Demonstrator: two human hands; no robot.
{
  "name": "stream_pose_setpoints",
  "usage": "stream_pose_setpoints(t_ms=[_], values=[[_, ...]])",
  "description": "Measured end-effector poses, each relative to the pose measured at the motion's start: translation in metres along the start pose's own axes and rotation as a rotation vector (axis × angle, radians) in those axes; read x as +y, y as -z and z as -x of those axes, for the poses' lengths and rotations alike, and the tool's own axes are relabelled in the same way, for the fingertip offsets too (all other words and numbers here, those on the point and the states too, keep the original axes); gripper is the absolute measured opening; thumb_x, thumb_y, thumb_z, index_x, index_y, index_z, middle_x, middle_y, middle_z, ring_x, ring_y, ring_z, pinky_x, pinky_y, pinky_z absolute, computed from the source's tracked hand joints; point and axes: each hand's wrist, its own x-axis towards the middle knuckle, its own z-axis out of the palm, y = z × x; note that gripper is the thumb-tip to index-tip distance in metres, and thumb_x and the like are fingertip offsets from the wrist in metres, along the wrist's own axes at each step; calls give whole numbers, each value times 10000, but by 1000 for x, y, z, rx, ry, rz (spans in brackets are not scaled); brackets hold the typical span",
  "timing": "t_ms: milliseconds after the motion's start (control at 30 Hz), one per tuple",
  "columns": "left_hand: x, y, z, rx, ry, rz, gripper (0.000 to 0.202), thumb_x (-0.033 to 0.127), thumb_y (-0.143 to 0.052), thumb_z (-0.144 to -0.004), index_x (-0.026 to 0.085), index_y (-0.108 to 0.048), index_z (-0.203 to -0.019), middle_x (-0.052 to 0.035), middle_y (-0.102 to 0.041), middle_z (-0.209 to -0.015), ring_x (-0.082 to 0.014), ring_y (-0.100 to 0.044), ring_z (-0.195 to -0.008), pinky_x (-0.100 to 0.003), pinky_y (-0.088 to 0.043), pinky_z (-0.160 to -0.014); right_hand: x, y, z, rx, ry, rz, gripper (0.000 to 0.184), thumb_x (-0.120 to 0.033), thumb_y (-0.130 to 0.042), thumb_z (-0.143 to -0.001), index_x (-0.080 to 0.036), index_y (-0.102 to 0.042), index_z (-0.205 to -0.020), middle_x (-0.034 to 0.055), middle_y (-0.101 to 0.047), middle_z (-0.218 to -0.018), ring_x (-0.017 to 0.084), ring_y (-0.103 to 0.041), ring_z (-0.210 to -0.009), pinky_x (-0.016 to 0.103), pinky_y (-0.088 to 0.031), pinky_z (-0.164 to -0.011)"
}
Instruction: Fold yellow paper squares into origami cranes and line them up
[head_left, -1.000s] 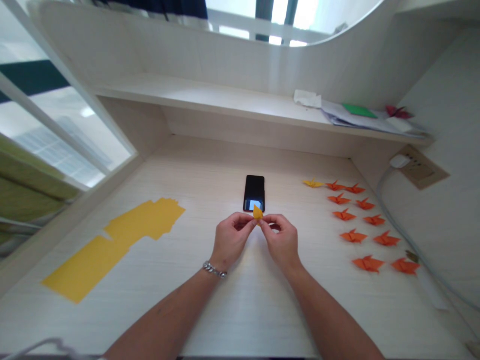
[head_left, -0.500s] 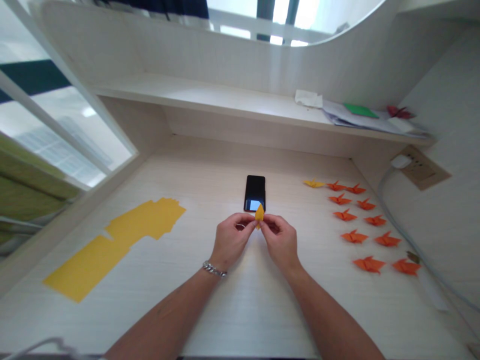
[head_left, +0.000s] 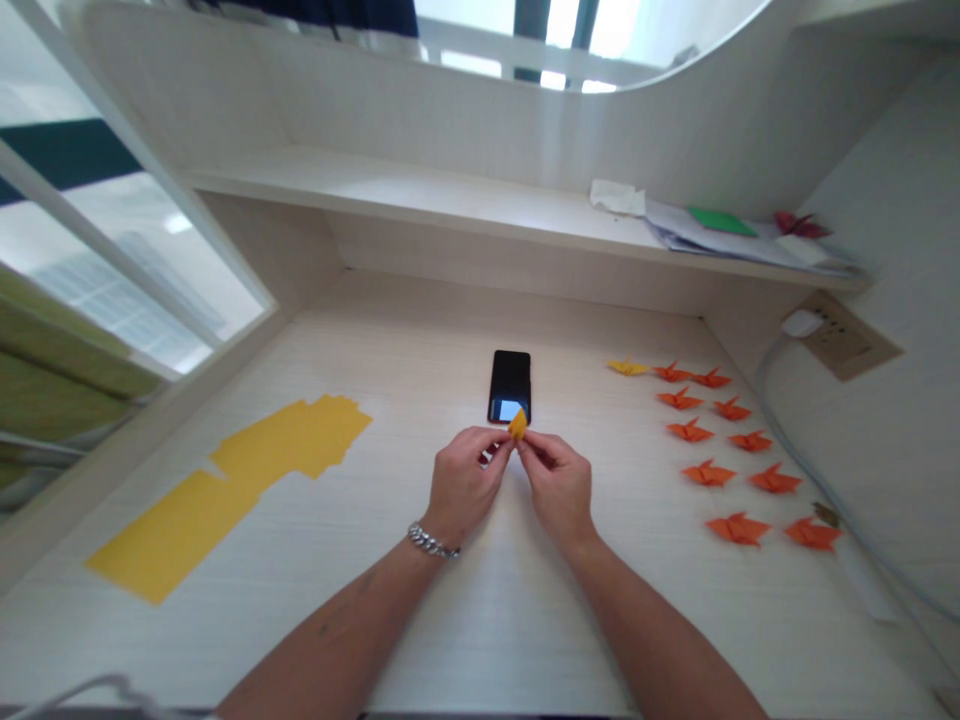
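Note:
A small folded piece of yellow-orange paper [head_left: 517, 424] is pinched between the fingertips of both hands over the middle of the desk. My left hand [head_left: 463, 483], with a metal bracelet on the wrist, grips it from the left. My right hand [head_left: 556, 482] grips it from the right. A black phone [head_left: 510, 385] with a lit corner of its screen lies flat just beyond the paper.
Yellow paper sheets [head_left: 225, 482] lie on the left of the desk [head_left: 480, 600]. Several orange folded paper figures [head_left: 731, 470] and a yellow one [head_left: 627, 367] sit in rows at the right. A shelf [head_left: 420, 200] holds papers [head_left: 712, 235]. A wall socket [head_left: 832, 335] with a cable is at the right.
The hands have drawn slightly closer together and the folded paper has tipped a little to the right between the fingertips. Everything else on the desk is as before.

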Motion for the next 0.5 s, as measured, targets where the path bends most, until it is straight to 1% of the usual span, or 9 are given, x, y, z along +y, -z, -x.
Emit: stream_pose_setpoints(t_ms=[133, 300, 400, 500], values=[[-1, -1, 1, -9, -7, 40, 141, 240, -591, -829, 216, -708, -903, -50, -717, -900, -168, -656, -779, -269, -529, -681, 2, 0, -1, -3, 2, -12, 184, -232, -622, -800, -206, -735, -942, 52, -724, -922, 190, -666, -836, 322, -522, -800], [-2, -3, 3, -7, -42, 85, 144, 214, -587, -833, 216, -713, -904, -57, -709, -923, -179, -654, -851, -303, -525, -788, 4, 0, -1, -2, -14, -42, 178, -241, -630, -791, -205, -738, -927, 50, -728, -911, 193, -669, -834, 332, -523, -802], [-2, -4, 3, -15, -51, 92, 162, 202, -586, -834, 220, -714, -931, -62, -699, -931, -183, -647, -871, -321, -520, -822, 5, 0, -1, -5, -44, -75, 180, -258, -644, -777, -202, -741, -917, 53, -730, -905, 199, -669, -831, 339, -524, -795], [-1, -4, 3, -38, -59, 112, 196, 202, -564, -846, 227, -710, -976, -70, -678, -956, -191, -632, -912, -330, -510, -849, 7, 0, -3, 6, -105, -142, 193, -282, -684, -740, -192, -743, -900, 60, -734, -894, 212, -671, -825, 357, -527, -792]])
